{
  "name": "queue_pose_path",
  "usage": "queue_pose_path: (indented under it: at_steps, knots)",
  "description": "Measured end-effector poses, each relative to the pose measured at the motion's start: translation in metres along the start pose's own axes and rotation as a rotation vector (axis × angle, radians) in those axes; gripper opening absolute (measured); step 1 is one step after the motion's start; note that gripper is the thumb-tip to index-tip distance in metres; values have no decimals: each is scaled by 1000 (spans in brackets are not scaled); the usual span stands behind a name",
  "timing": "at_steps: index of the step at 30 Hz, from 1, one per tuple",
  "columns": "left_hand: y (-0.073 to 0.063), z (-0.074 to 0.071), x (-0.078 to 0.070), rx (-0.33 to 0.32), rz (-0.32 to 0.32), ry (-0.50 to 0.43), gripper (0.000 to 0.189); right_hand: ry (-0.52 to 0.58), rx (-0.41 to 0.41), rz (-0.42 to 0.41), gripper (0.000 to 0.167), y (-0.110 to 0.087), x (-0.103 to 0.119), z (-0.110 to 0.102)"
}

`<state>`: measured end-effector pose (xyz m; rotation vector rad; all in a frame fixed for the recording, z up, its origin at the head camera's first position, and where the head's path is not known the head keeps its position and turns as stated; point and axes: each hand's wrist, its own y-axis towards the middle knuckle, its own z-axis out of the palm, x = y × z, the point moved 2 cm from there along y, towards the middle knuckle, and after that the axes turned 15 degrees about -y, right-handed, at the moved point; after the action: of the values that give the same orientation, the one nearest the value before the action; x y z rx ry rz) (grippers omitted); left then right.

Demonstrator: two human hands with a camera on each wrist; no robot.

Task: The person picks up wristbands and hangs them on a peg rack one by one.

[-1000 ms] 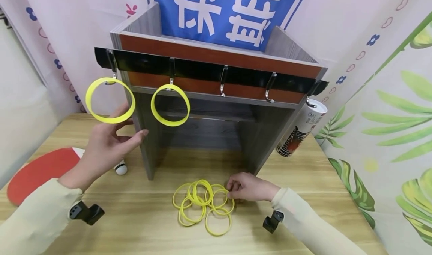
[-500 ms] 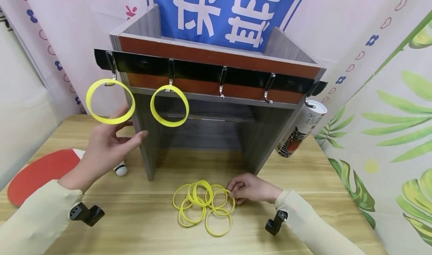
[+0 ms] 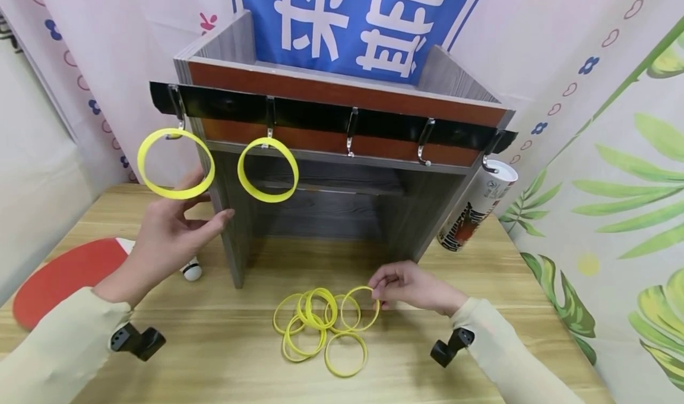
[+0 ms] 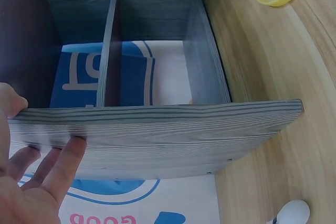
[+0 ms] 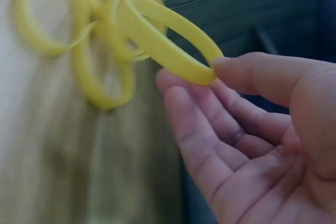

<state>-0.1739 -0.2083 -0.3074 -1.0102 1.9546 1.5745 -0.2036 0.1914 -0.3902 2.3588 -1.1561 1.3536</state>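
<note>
My right hand (image 3: 408, 286) pinches a thin yellow ring (image 5: 173, 62) between thumb and fingertips, its near side tilted up off the table. Just left of it lies a loose pile of yellow rings (image 3: 309, 313). My left hand (image 3: 170, 229) grips the side panel (image 4: 157, 129) of a grey wooden shelf, thumb at the front edge and fingers against the outer face. Along the shelf's front runs a black rail (image 3: 312, 113) with several metal hooks. One yellow ring (image 3: 141, 161) hangs from the leftmost hook and another yellow ring (image 3: 267, 198) from the hook beside it.
A red table tennis bat (image 3: 64, 279) and a shuttlecock (image 3: 191, 270) lie left of the shelf. At its right stands a badminton tube (image 3: 478, 205). Printed curtains (image 3: 540, 47) hang behind the wooden table (image 3: 214, 356).
My right hand has moved up and to the right, lifting one ring partly away from the pile. My left hand keeps its hold on the shelf panel.
</note>
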Motion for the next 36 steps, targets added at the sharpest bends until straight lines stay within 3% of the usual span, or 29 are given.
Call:
queue_pose_path:
  at_steps: [4,9,16,24,31,36]
  knots:
    - [0,0,0,-2,1,6,87,8,-101,-38,26,-5,24,-10]
    - [0,1,-1,-1,7,13,87,96,-250,-119,25,-10,57,-15]
    - [-1,2,1,-8,8,9,86,261,-426,-303,12,-15,95,-11]
    - [-6,1,4,-18,2,19,86,436,-564,-529,17,-15,132,-3]
    - [-4,1,4,-22,9,27,86,516,-723,-546,19,-9,153,-5]
    - [-1,1,3,-18,15,27,87,569,-784,-547,13,-4,162,-8]
